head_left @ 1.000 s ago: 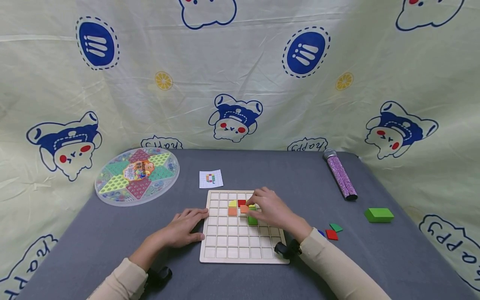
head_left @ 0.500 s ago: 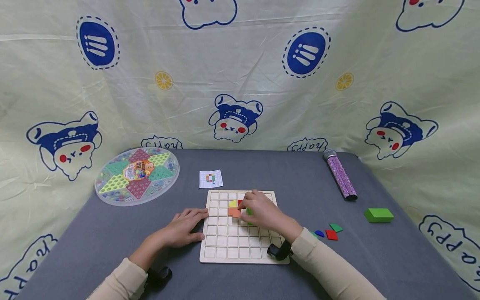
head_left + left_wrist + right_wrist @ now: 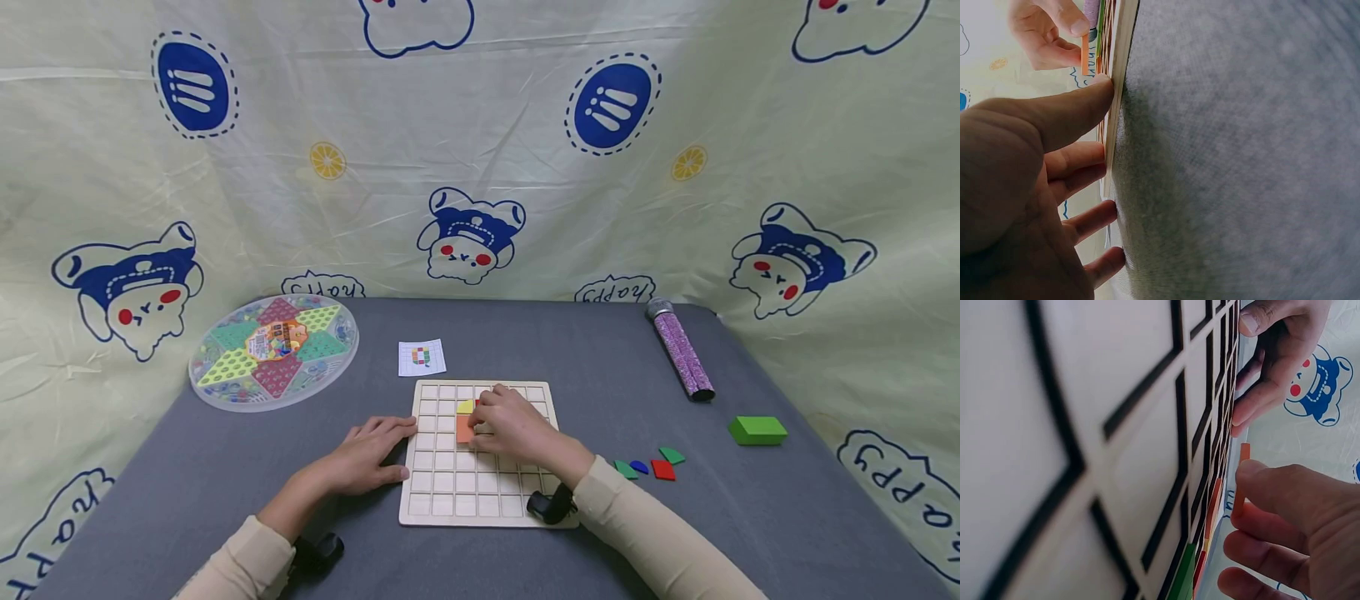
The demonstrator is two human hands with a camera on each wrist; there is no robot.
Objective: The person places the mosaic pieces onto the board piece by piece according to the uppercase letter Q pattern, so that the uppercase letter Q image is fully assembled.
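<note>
"Nearest item?"
"My left grip (image 3: pixel 371 454): fingers spread, holding nothing, thumb against the left edge of the grid board (image 3: pixel 444 482)."
"Next?"
"My right grip (image 3: pixel 513 429): pinching one held orange tile (image 3: pixel 1085 56), just above the board."
"Change?"
"Carried leftward across the board this past second; it now appears lined up at the near side of the laid orange tile (image 3: pixel 463 422). My judgement: almost placed, not yet seated."
"Pointing?"
"Looks square, so no long axis; thin, broad face roughly parallel to the board."
"Farther?"
"Yellow piece (image 3: pixel 465 407), then pattern card (image 3: pixel 422 358)."
</note>
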